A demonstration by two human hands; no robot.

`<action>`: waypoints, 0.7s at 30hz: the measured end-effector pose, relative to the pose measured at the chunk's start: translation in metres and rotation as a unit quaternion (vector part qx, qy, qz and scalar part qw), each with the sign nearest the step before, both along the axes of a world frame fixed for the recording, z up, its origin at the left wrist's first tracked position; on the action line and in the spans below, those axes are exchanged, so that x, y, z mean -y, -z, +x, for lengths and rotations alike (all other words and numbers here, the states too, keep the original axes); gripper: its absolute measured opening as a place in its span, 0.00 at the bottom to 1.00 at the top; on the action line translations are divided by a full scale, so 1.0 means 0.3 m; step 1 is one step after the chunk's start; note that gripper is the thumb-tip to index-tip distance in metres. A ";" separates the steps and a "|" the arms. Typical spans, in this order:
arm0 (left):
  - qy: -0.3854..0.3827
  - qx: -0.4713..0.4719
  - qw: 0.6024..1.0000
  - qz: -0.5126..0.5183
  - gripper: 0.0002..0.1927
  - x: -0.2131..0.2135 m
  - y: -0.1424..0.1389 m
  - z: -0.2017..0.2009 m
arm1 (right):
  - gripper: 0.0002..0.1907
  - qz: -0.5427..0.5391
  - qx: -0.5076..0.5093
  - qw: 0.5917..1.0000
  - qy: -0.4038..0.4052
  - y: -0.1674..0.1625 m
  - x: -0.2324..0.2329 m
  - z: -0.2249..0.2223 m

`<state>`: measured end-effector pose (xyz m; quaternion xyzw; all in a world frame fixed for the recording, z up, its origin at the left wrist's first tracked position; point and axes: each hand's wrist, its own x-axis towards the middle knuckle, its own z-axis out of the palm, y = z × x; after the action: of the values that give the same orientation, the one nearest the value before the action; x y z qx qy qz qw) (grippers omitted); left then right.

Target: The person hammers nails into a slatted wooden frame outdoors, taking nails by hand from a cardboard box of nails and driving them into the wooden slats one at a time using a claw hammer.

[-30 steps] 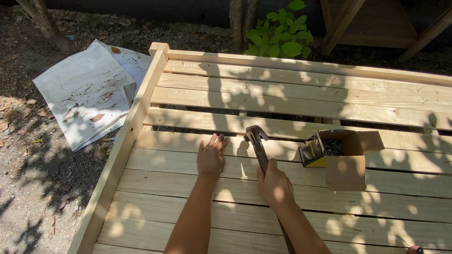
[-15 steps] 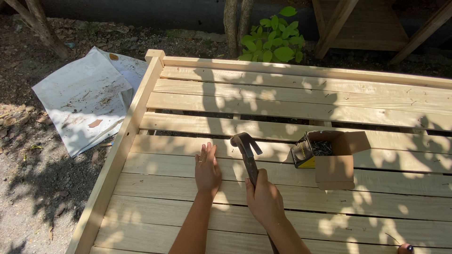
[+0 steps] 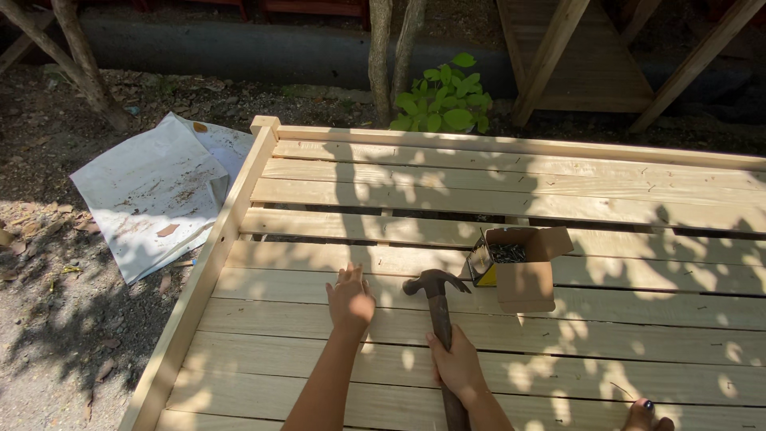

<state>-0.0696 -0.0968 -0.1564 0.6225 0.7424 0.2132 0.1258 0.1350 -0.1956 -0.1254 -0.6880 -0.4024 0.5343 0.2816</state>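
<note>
At the far left, a crumpled white sheet [image 3: 152,191] lies on the dirt beside the wooden deck frame [image 3: 209,271], clear of the work. The planks [image 3: 511,179] already lie side by side across the frame, though dark gaps show between a few of the upper ones; whether every board is fastened cannot be told from here. The left hand [image 3: 349,299] rests on a plank, its fingers [image 3: 345,277] bunched together near the board's edge; if they pinch a nail, it is too small to see. Just beside it, the right hand [image 3: 456,369] has its fingers wrapped around the handle of a claw hammer [image 3: 436,297], head raised over the boards. Further right, an open cardboard box of nails [image 3: 519,267] sits near the hammer head, close enough to be struck on a wide swing.
</note>
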 end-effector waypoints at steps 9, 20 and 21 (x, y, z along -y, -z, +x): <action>0.266 0.245 0.908 0.212 0.15 -0.021 -0.247 0.487 | 0.10 0.036 -0.001 0.999 -0.027 0.028 -0.004 0.163; 0.284 -0.197 0.936 -0.062 0.08 -0.362 -0.267 0.899 | 0.10 -0.017 0.230 0.972 -0.042 -0.055 0.018 0.591; 0.282 -0.218 0.931 -0.072 0.08 -0.365 -0.261 0.911 | 0.10 -0.025 0.238 0.970 -0.042 -0.059 0.024 0.606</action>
<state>0.2038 0.0127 -0.0781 0.8269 0.5585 -0.0259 0.0600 0.3169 -0.2028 -0.1078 -0.7843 -0.4734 0.3765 0.1378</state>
